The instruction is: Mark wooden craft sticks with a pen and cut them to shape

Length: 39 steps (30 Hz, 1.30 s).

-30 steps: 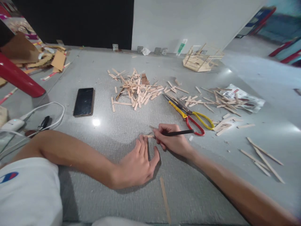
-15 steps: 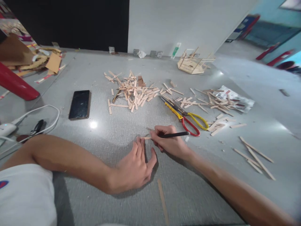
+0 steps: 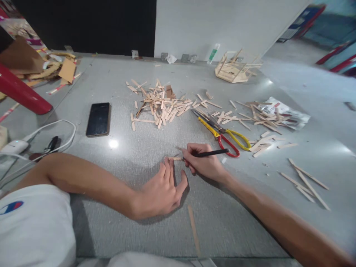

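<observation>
A person's left hand (image 3: 160, 193), thumb spread wide, rests its fingertips by the left end of a wooden stick (image 3: 176, 159) on the grey table (image 3: 125, 152). The right hand (image 3: 205, 163) grips a black pen (image 3: 215, 152) at the stick's right. Beyond lie heaped stick pieces (image 3: 164, 105).

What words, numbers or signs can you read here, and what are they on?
No word or number is clear enough to read.
White sleeve: a blue and red logo, no clear letters.
Plastic packet: red and dark print, too blurred to read.
Tool with yellow and red handles: pale marks on its dark metal, too small.
Green-and-white strip: any print is too small.
Black pen in the right hand: no writing shows.
</observation>
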Tool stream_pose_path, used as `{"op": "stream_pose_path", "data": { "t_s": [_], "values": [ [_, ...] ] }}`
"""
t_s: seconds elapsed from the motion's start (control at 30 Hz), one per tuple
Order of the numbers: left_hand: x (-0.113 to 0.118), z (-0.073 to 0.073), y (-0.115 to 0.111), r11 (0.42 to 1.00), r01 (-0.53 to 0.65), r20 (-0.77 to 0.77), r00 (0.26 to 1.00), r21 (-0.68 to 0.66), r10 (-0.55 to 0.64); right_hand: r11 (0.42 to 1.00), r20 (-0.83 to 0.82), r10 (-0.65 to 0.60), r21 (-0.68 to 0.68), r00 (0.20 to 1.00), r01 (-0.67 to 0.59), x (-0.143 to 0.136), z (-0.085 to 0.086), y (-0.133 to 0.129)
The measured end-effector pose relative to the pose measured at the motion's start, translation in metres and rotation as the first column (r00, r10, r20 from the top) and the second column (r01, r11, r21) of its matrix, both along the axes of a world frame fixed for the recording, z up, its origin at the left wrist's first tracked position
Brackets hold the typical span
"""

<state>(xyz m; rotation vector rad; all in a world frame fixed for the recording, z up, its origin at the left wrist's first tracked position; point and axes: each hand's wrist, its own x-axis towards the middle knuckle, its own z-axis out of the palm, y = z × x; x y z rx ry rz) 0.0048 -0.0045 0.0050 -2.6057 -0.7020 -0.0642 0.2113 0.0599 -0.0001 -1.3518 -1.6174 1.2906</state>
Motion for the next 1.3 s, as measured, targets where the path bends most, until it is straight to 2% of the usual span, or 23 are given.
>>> {"op": "stream_pose_path", "data": {
  "t_s": [0.27,0.9,1.3],
  "values": [
    [0.0011,-0.0050,-0.0007,0.999,-0.005,0.032,0.999,0.036,0.004,1.000,-0.014,-0.013,-0.014,1.000,0.013,-0.0007,-0.0009,0.0007],
    [0.0004,-0.0006,0.0013,0.999,0.005,-0.011,1.000,0.037,-0.004,1.000,0.019,-0.002,0.015,1.000,0.002,0.0020,-0.0053,-0.0007],
    [-0.0006,-0.0031,0.0002,1.000,0.009,-0.003,1.000,-0.025,-0.009,1.000,0.006,-0.005,0.012,1.000,0.005,0.0029,-0.0080,-0.0007]
  ]
}}
